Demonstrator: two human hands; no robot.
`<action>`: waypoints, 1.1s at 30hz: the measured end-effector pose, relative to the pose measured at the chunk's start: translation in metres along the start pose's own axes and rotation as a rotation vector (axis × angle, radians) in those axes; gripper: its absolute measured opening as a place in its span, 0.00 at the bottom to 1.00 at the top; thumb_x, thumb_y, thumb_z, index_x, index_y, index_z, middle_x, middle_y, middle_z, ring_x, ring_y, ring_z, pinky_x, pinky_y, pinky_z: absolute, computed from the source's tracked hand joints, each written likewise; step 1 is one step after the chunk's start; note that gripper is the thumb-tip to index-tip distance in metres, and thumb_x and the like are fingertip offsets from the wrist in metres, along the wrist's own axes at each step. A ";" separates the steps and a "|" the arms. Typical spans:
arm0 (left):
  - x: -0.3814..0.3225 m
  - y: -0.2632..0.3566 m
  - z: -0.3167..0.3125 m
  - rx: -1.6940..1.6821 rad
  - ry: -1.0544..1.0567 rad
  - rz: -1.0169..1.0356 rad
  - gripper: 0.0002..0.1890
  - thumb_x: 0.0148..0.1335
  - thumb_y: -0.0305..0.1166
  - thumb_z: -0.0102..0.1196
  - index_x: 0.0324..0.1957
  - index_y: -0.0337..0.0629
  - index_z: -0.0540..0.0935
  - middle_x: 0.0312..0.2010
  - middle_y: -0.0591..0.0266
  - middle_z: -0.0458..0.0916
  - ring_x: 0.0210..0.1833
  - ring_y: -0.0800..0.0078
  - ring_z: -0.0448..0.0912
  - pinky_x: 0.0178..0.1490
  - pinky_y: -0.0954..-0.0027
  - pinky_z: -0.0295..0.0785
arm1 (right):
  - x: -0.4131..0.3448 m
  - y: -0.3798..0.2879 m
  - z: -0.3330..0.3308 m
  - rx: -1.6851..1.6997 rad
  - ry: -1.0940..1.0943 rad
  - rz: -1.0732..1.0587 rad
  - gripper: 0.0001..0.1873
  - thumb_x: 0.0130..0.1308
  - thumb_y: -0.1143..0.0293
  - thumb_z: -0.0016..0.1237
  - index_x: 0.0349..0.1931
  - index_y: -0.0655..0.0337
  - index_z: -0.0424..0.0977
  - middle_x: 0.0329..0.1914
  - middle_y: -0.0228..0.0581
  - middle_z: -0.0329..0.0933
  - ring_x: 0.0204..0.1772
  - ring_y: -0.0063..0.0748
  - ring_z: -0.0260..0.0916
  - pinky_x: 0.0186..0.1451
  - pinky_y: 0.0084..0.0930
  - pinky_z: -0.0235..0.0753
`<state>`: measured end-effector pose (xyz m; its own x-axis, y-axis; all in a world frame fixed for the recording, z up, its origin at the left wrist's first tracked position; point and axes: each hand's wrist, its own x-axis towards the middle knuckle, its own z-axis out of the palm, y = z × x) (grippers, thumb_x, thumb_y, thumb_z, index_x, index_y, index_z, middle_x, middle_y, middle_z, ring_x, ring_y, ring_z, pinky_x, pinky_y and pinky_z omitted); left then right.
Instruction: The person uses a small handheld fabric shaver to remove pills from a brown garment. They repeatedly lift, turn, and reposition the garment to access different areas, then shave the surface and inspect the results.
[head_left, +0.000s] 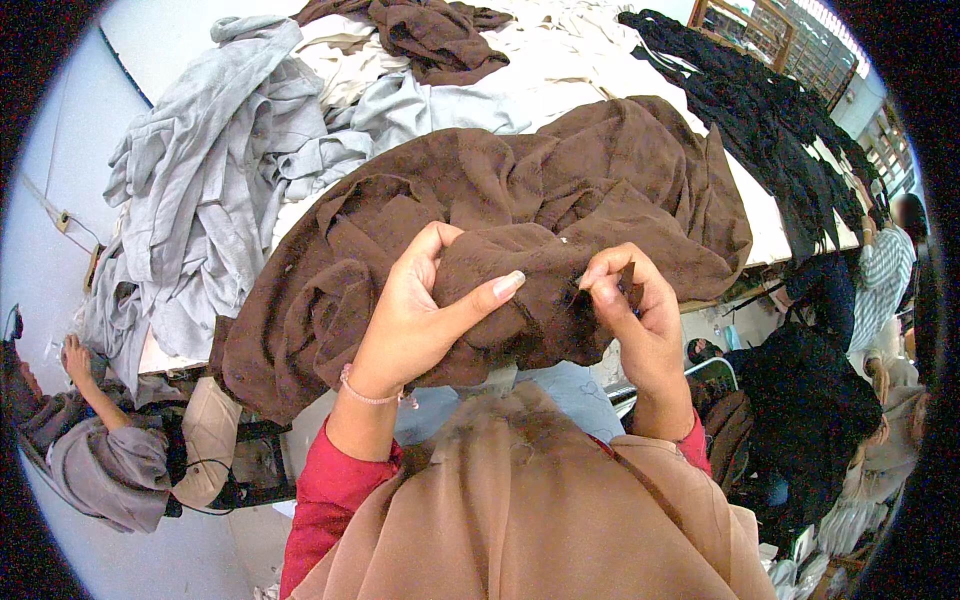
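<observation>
A large brown cloth (480, 172) lies in loose folds over the table's near edge and hangs down before me. My left hand (420, 315) grips a bunched part of it, with the thumb on top and the fingers hidden underneath. At the right of that bunch, the thumb and forefinger of my right hand (634, 300) are pinched together at a dark edge of the same cloth. Something dark shows behind those fingers; whether it is cloth or a small tool, I cannot tell. A tiny pale speck sits on the cloth between the hands.
Grey garments (202, 172) are heaped at the left of the white table (757, 217). Another brown cloth (435, 37) lies at the back, and black garments (750, 120) line the right side. People sit close by: one in grey (112, 472) at left, one in black (810, 405) at right.
</observation>
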<state>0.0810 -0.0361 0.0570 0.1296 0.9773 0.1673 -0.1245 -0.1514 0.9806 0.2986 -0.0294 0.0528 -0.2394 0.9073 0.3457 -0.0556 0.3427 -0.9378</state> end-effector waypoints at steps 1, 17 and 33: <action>0.000 0.000 0.000 -0.011 0.000 -0.001 0.16 0.61 0.26 0.67 0.45 0.39 0.72 0.43 0.63 0.81 0.46 0.80 0.77 0.53 0.74 0.73 | -0.001 -0.001 -0.002 -0.146 -0.030 -0.062 0.08 0.69 0.68 0.52 0.42 0.63 0.73 0.35 0.32 0.73 0.39 0.23 0.70 0.45 0.21 0.70; -0.001 -0.001 0.002 -0.015 0.009 0.012 0.16 0.61 0.27 0.66 0.46 0.39 0.72 0.43 0.63 0.81 0.46 0.80 0.77 0.53 0.74 0.73 | -0.006 -0.005 0.005 -0.861 -0.174 -0.315 0.13 0.67 0.55 0.52 0.34 0.55 0.74 0.29 0.37 0.74 0.30 0.48 0.74 0.32 0.38 0.68; 0.000 -0.001 -0.001 -0.039 -0.015 -0.001 0.16 0.62 0.27 0.65 0.46 0.38 0.72 0.43 0.64 0.80 0.47 0.81 0.76 0.54 0.75 0.72 | -0.004 -0.001 0.003 -0.564 -0.123 -0.258 0.11 0.68 0.59 0.51 0.34 0.57 0.75 0.28 0.39 0.75 0.30 0.47 0.74 0.32 0.37 0.68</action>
<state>0.0805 -0.0355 0.0557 0.1443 0.9751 0.1682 -0.1623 -0.1443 0.9761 0.2963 -0.0337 0.0520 -0.3983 0.7550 0.5209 0.3849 0.6530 -0.6522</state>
